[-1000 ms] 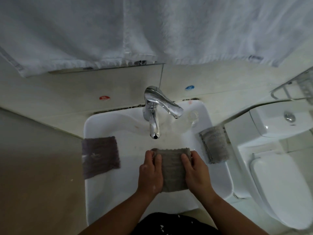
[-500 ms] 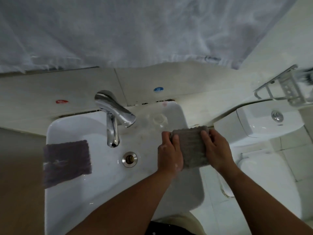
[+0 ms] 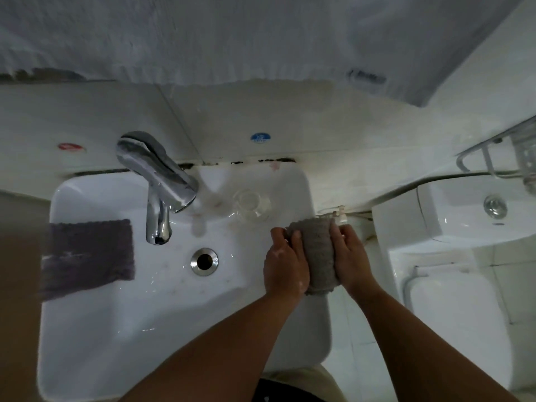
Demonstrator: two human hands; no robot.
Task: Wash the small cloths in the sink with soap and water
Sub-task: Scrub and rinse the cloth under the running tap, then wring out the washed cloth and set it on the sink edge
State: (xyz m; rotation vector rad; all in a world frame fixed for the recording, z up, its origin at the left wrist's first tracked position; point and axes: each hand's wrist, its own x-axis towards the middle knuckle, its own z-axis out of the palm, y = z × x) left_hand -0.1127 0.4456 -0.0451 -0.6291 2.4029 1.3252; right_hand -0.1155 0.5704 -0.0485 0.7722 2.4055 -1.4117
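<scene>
A folded grey cloth lies on the right rim of the white sink. My left hand holds its left side, and my right hand holds its right side. Any cloth lying beneath it is hidden. A darker purple-grey cloth hangs over the sink's left rim. The chrome tap stands at the back of the basin, above the round drain. No water runs from the spout.
A clear glass stands on the sink's back ledge. A white toilet sits to the right, its flush button on the tank. A wire rack hangs on the wall. White towels hang overhead.
Both hands carried the grey cloth from under the tap to the sink's right rim, over the spot where another grey cloth lay. The view has swung right.
</scene>
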